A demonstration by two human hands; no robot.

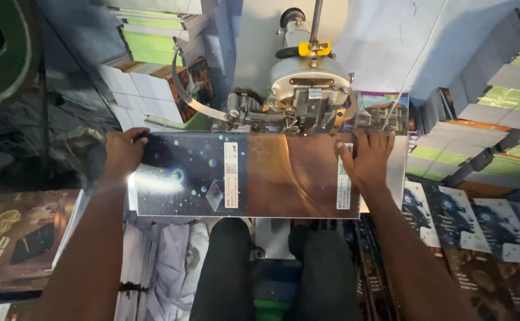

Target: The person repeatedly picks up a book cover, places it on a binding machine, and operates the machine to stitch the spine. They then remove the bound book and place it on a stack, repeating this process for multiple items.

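We had the open booklet [248, 175] lying flat under the stitcher head [310, 95], its glossy cover up, dark with stars on the left half and coppery on the right. Our left hand [123, 151] gripped the booklet's far left corner, fingers curled over the edge and pinching it. Our right hand [367, 157] lay flat on the right half, fingers spread and pressed down on the cover.

To do this step well, we judged that the fold should sit square beneath the head, with both hands keeping the sheet taut and level so it did not skew. The right fingers were near the mechanism, so we thought it wise to keep them clear of the head. Stacks of booklets [480, 137] stood at the right, and more covers [22, 232] lay at the left.
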